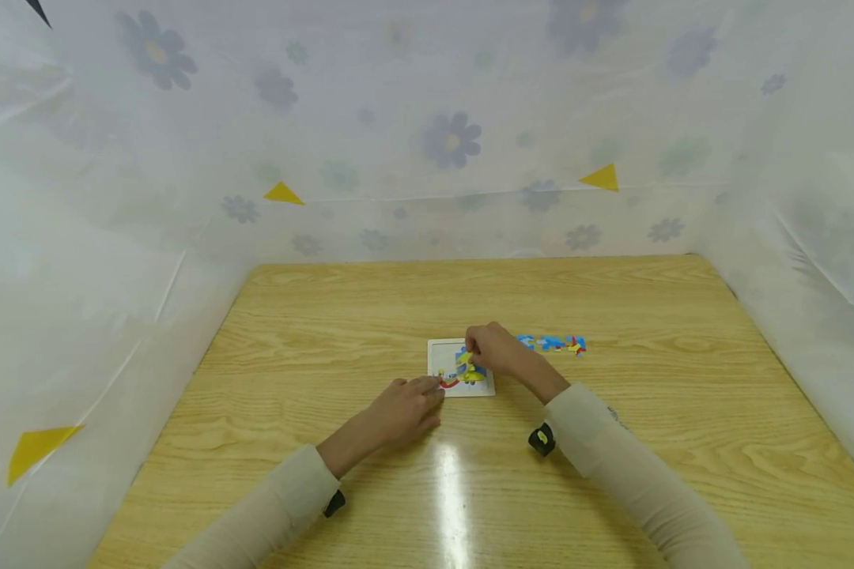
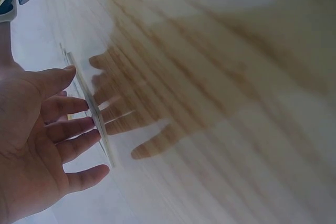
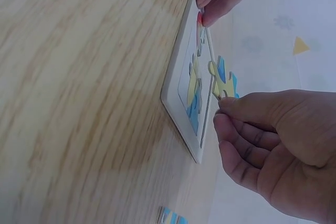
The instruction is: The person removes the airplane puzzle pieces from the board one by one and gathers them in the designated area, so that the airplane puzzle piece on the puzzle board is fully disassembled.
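Observation:
A white square puzzle tray (image 1: 430, 357) lies on the table, with several joined pieces in blue, yellow and red inside it. My left hand (image 1: 401, 412) rests at its lower left corner, fingers spread and fairly straight. From the left wrist view, the fingertips of that hand (image 2: 50, 129) meet the tray's thin edge (image 2: 94, 111). Over the tray's right part is my right hand (image 1: 500, 352). Between its thumb and index finger it pinches a yellow and blue puzzle piece (image 3: 224, 80), held tilted just above the tray in the right wrist view.
Several loose puzzle pieces (image 1: 551, 344), blue with some red and yellow, lie in a row right of the tray, beyond the right forearm. The wood-grain table (image 1: 313, 316) is enclosed by pale flowered sheeting (image 1: 370, 142) at the back and sides.

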Available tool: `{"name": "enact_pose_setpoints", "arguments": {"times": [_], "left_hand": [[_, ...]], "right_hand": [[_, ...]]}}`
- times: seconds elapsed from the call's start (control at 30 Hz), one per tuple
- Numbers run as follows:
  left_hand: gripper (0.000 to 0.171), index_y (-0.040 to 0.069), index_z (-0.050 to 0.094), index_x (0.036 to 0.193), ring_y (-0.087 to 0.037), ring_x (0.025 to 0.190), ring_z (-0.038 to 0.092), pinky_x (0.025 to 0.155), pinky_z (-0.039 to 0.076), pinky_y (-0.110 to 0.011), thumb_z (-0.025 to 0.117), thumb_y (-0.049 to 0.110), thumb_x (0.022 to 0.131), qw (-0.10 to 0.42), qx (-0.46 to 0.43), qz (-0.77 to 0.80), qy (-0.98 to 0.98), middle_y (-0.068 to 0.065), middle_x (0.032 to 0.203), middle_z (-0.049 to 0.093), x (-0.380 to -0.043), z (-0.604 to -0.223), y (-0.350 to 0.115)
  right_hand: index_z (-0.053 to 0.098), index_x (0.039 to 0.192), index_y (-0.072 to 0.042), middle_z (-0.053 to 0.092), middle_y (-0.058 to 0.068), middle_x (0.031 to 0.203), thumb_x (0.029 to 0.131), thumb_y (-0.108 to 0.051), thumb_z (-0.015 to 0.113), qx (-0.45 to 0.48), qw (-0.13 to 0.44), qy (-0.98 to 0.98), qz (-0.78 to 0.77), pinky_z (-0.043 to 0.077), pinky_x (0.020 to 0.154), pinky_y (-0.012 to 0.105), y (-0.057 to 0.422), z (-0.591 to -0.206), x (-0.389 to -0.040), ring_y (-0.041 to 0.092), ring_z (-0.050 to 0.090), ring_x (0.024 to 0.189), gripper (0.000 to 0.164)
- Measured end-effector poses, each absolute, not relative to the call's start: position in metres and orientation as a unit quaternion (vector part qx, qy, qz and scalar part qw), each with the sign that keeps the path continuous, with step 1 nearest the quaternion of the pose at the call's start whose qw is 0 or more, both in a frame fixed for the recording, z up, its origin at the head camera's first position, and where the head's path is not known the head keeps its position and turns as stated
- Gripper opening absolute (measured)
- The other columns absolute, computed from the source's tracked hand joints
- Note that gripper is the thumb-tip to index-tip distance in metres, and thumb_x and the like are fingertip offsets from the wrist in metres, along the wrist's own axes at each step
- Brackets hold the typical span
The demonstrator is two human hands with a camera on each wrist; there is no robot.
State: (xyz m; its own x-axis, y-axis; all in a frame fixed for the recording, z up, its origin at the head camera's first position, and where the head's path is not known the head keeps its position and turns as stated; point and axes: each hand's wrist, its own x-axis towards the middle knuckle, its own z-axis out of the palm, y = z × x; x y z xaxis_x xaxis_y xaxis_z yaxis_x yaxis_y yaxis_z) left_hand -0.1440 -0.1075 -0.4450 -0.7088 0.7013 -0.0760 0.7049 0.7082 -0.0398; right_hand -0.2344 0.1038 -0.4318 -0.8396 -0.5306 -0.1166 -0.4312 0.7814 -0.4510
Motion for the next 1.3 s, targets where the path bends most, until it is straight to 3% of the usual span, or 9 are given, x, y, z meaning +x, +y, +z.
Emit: {"name": "enact_pose_setpoints", "arguments": {"times": [0.57, 1.3], "left_hand": [[0.042, 0.011, 0.057, 0.128, -0.021, 0.13, 0.049, 0.094, 0.049, -0.043, 0.053, 0.039, 0.096, 0.026, 0.384, -0.036, 0.922, -0.007, 0.141, 0.05, -0.144, -0.446, -0.108], [0.043, 0.01, 0.057, 0.13, -0.021, 0.132, 0.047, 0.096, 0.048, -0.043, 0.053, 0.038, 0.096, 0.032, 0.383, -0.03, 0.923, -0.008, 0.143, 0.049, -0.144, -0.446, -0.109]], "right_hand": [[0.061, 0.088, -0.004, 0.064, 0.007, 0.085, 0.086, -0.004, 0.065, -0.239, 0.109, 0.939, -0.223, 0.049, 0.07, 0.03, 0.128, -0.432, -0.236, 0.016, 0.056, 0.076, 0.004], [0.061, 0.089, -0.005, 0.063, 0.008, 0.085, 0.086, -0.004, 0.064, -0.218, 0.138, 0.937, -0.237, 0.05, 0.07, 0.032, 0.166, -0.419, -0.237, 0.017, 0.057, 0.076, 0.004]]}}
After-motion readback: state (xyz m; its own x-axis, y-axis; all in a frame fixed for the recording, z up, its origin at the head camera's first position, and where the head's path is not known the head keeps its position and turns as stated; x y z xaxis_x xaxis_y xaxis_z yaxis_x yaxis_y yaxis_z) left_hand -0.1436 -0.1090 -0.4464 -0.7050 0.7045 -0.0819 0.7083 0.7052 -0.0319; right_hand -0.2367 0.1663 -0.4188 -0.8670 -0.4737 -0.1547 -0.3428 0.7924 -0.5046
